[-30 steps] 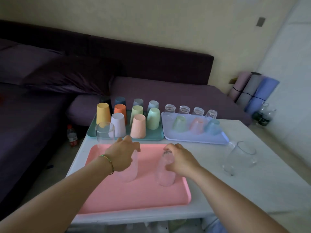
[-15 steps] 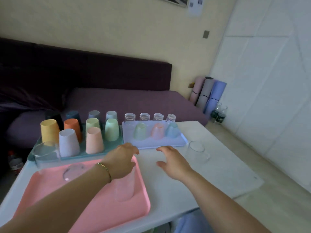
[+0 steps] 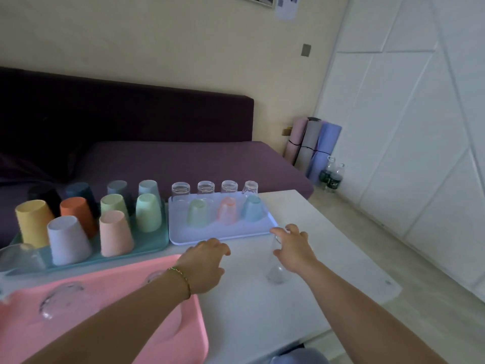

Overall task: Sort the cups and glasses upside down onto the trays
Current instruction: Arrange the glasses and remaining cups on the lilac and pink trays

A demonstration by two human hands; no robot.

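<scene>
Right of centre in the frame, the right hand is spreading its fingers around an upright clear glass on the white table, not visibly gripping this smooth, breakable, probably slippery thing, best taken mid-wall, while the left hand is hovering empty, fingers loose.

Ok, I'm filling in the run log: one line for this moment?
right hand: closing on clear glass on table | left hand: open, empty, over table | pink tray: glasses placed

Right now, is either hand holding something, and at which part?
The right hand closes on the clear glass near its top; full grip cannot be told. The left hand holds nothing.
</scene>
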